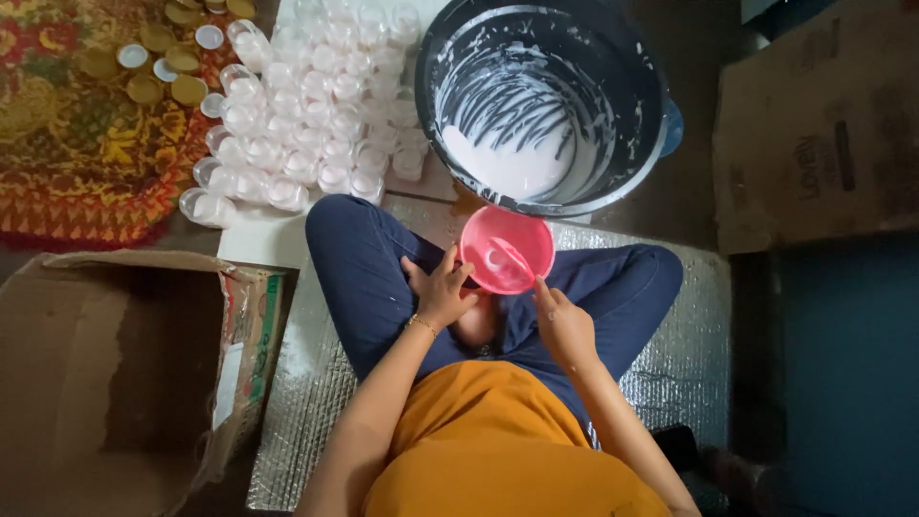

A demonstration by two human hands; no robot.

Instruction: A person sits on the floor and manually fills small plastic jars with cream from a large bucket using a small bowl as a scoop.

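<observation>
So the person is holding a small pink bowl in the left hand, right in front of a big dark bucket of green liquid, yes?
Not quite: the liquid in the big dark bucket is white, not green, as the head view shows. The rest holds: the left hand holds the small pink bowl in front of that bucket.

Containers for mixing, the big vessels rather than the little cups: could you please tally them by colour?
Dark bucket smeared with white liquid: 1
Pink bowl, left hand at its rim, right hand holding a pink spoon in it: 1
Total: 2
</observation>
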